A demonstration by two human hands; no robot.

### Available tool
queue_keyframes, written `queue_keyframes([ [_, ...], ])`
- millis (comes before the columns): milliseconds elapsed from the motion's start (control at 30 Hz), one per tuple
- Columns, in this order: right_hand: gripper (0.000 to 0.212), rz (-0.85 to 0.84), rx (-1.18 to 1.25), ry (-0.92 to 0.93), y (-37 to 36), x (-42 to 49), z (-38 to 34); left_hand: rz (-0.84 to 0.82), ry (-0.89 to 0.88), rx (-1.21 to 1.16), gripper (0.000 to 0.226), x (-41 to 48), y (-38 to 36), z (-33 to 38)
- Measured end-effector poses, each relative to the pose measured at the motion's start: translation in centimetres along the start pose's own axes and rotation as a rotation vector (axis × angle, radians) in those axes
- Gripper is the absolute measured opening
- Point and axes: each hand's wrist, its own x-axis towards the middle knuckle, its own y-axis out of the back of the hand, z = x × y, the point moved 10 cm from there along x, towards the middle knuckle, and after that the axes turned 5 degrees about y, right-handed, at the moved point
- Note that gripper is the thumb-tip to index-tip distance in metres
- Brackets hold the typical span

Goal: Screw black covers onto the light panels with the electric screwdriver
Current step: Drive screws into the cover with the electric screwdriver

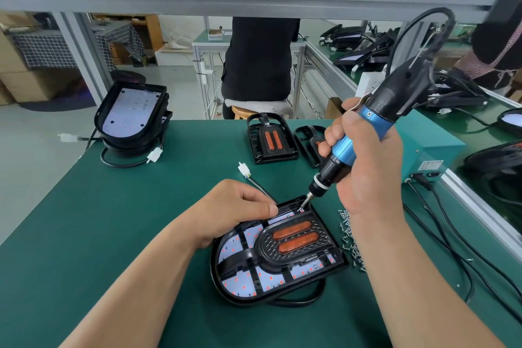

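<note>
Green matte surface (113, 220), smooth and flat, framed by aluminium rails. Toward its near edge lies the D-shaped light panel (240, 282): a white board dotted with red points, set in a glossy black plastic tray. The black cover (322, 230) sits on top, a ribbed frame with a stippled raised centre holding two orange ridged strips.

The left hand (240, 206) rests on the panel's far rim, fingers curled, thumb against forefinger. Whether they pinch anything cannot be told.

The right hand (367, 175) has its fingers wrapped round the screwdriver (375, 118), which has a blue metal barrel and a black body. It is tilted, its bit tip touching the cover's far edge.

Small silver screws (350, 237) lie scattered just right of the panel. Stacked panels (132, 116) occupy the far left corner. Spare covers (271, 138) stand at the far edge.
</note>
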Motion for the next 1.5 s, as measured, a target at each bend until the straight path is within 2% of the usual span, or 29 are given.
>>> queue_keyframes([
  [333,0.021,-0.036,0.026,0.009,-0.6,-0.4,0.1,0.001,-0.013,0.003,0.033,0.1,0.0,0.0],
  [533,0.019,0.059,0.116,0.03,0.6,-0.3,-0.1,-0.029,0.023,-0.109,0.042,0.0,-0.1,-0.4],
  [733,0.013,0.23,0.214,-0.006,3.0,-0.4,0.9,0.023,0.002,-0.15,0.021,-0.1,0.1,0.0],
  [933,0.012,0.29,0.285,-0.03,3.1,-0.7,1.7,0.02,0.004,-0.17,0.017,-0.4,-0.1,0.3],
  [1133,0.015,0.292,0.262,-0.052,2.5,-1.4,2.5,0.028,-0.019,-0.207,0.029,-0.3,-0.1,0.5],
  [1500,0.017,0.302,0.231,-0.068,2.7,-1.4,3.1,0.062,-0.05,-0.126,0.038,0.1,0.6,0.3],
])
